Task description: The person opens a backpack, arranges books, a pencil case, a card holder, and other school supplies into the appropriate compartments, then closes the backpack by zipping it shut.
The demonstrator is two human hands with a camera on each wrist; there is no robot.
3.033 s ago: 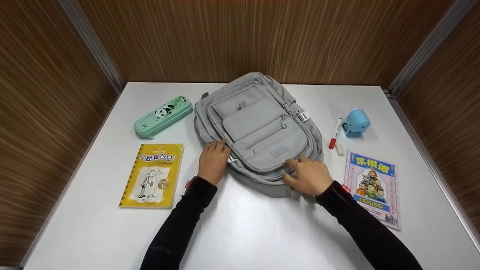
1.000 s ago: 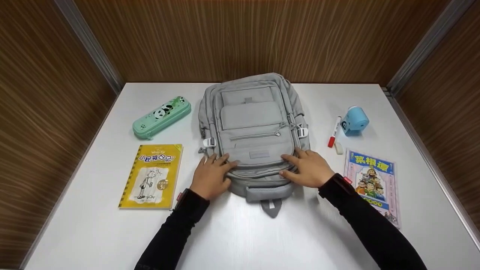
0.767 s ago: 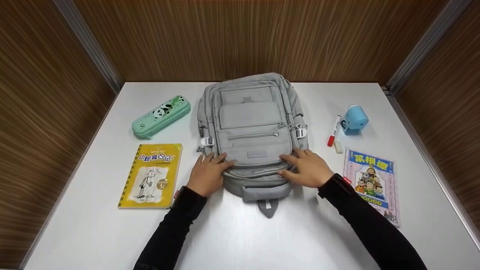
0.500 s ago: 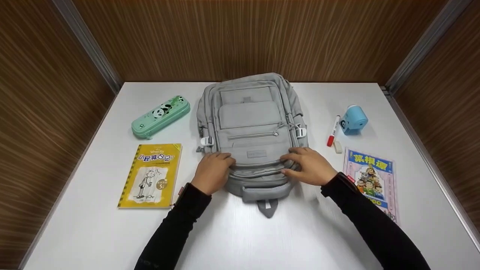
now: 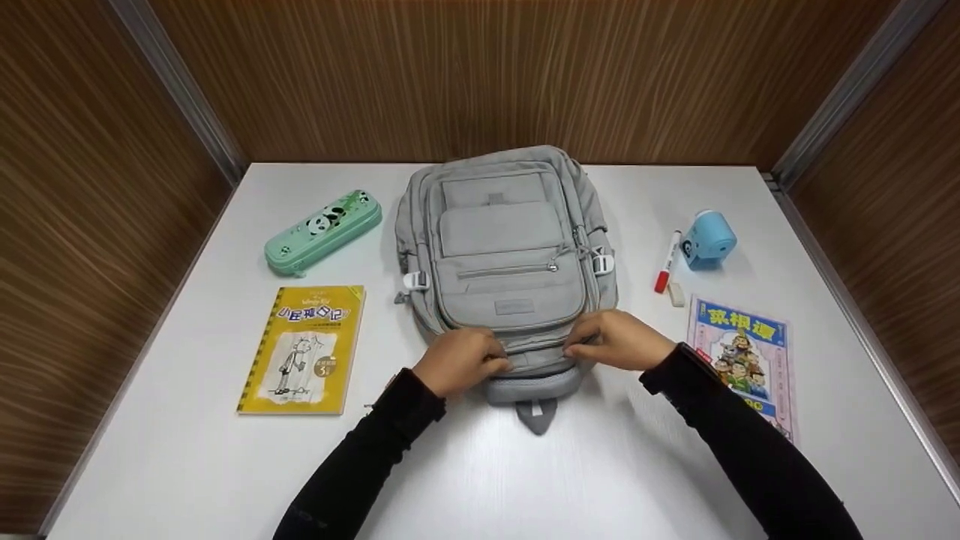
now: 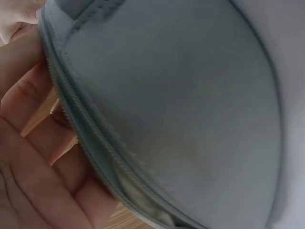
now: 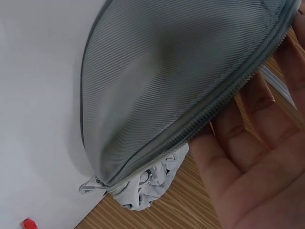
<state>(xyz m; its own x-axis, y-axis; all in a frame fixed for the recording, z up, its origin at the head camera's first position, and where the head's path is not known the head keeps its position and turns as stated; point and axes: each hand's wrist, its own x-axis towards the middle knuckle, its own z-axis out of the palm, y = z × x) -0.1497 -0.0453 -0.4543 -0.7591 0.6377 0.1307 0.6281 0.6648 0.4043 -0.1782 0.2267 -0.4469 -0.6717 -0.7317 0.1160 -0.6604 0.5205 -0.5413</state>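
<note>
Both hands [image 5: 463, 361] [image 5: 621, 342] gripping unzipped grey backpack [image 5: 502, 230] (contents hidden)

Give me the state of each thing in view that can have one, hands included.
Backpack: front up, near-end zip parted
Left hand: gripping backpack edge
Right hand: pinching backpack edge
Pencil case: closed
Yellow book: closed, cover up
Pink book: closed, cover up, partly hidden
Marker: capped
Blue gadget: upright
</note>
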